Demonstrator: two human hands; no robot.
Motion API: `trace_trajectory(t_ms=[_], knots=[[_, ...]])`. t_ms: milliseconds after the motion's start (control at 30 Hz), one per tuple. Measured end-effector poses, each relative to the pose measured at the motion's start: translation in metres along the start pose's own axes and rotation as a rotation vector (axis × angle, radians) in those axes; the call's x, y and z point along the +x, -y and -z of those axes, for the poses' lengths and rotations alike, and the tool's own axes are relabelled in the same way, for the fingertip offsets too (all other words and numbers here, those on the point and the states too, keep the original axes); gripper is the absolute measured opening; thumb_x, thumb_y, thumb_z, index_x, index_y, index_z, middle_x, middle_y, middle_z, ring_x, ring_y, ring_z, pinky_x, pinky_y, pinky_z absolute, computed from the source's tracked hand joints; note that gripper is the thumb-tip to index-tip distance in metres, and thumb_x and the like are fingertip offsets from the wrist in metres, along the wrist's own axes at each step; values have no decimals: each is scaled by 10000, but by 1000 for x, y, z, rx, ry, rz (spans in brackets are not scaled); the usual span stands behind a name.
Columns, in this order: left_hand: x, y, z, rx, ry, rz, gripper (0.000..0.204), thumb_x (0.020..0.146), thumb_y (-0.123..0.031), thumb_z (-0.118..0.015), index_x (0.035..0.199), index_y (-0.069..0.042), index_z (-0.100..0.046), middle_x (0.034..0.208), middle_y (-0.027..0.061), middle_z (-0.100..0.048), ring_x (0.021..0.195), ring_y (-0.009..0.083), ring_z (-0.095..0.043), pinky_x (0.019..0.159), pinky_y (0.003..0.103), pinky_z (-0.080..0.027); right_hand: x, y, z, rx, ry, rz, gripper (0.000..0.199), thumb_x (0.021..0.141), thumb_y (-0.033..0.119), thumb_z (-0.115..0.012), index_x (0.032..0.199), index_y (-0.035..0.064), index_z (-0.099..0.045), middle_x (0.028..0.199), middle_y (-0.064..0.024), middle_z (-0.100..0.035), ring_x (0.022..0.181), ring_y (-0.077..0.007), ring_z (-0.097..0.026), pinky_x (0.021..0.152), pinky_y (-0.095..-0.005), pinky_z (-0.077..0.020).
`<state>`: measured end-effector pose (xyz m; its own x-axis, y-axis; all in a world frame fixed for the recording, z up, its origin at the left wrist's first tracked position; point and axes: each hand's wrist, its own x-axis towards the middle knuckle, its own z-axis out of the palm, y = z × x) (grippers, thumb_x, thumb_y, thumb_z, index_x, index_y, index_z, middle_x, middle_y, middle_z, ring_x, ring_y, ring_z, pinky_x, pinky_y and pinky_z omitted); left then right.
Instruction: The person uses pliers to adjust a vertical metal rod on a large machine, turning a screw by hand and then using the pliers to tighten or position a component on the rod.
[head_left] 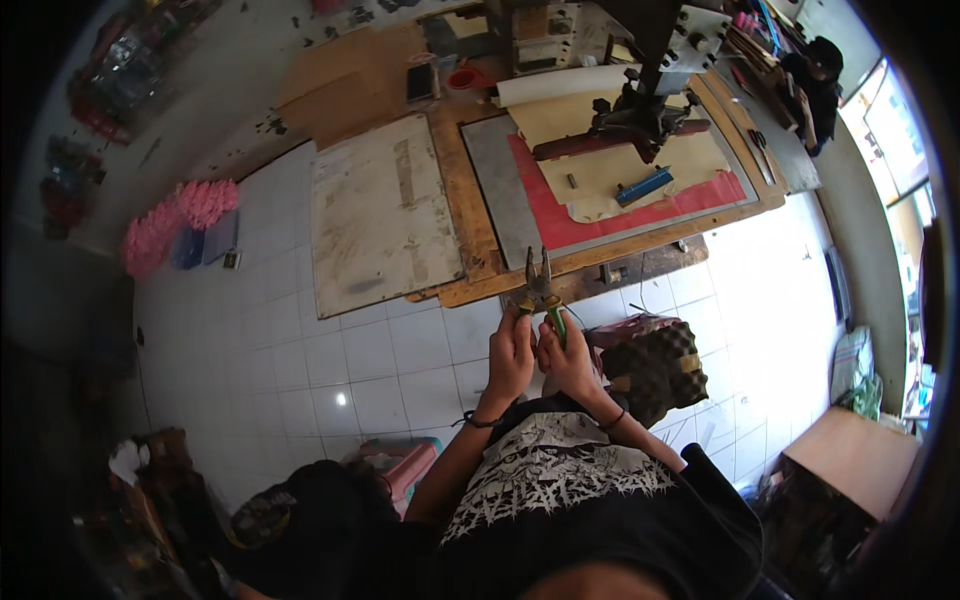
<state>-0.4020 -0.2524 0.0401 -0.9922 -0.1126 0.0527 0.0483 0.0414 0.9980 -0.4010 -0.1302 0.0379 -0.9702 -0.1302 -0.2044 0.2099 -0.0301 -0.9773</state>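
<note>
A pair of pliers [540, 284] with green and yellow handles is held up in front of my body, jaws pointing away from me and spread apart. My left hand [511, 356] is closed round the left handle. Around the green right handle my right hand [569, 362] is wrapped. Just beyond the jaws lies the near edge of a wooden worktable [473, 235]. On it, a blue block-shaped tool [644, 186] and a small metal cylinder [572, 181] rest on cream paper [600, 206] over a red sheet [563, 231].
A black press-like machine [640, 115] with a dark red bar overhangs the paper. A large whitish board [365, 225] lies at the table's left. A padded stool [655, 370] stands by my right arm. One person [812, 90] is at the far right, another [300, 520] at lower left.
</note>
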Motion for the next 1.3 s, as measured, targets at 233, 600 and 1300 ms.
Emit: trace_trajectory(t_ms=[233,600,1300], knots=[[77,4,-15,34,51,-3,222,1051,-196,-449,979,-4,-535,599,61,-522,524,139,-509,508,320,-397,76,13,12,1,-113,195,134,999,148,-539,964,25,-498,697,-66,-538,621,-138,-506,574,-331,-430],[173,5,-73,133,-113,-78,256,1065,-225,-425,1056,-9,-563,656,101,-558,556,157,-551,518,340,-410,172,55,57,-102,-26,152,146,1043,179,-512,1060,34,-506,799,-39,-547,686,-95,-515,599,-257,-440],[226,-11,-76,-187,89,35,320,1090,-287,-375,1157,-32,-556,725,-8,-498,625,67,-476,547,260,-396,207,87,76,-149,49,128,149,1030,134,-524,1109,15,-482,781,-52,-577,632,-105,-551,524,-268,-420]])
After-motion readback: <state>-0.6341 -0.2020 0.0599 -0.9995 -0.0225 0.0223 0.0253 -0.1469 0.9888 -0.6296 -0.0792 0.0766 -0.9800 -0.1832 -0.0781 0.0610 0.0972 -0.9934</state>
